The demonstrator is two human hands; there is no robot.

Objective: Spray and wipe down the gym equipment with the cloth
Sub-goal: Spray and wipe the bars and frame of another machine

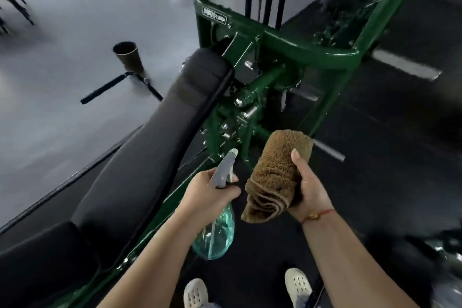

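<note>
A small plate [214, 15] on the green machine frame [300, 45] bears pale lettering, too blurred to read. The left hand [210, 190] is curled round the neck of a spray bottle [217, 232], whose grey nozzle points at the frame's bolted joints; its clear teal body hangs below the hand with a thin tube inside, and the liquid level cannot be made out. The right hand [310, 187] grips a folded brown cloth [275, 175], held upright just beside the bottle and apart from the machine. A red string bracelet [317, 215] circles that wrist. A long black pad [155, 145] slopes along the frame's left side. On the grey floor [62, 20] stands a dark paper cup [128, 57], its inside in shadow, next to a black bar handle [112, 87]. The machine and two pale perforated shoes [196, 292] rest on black matting [400, 145].
</note>
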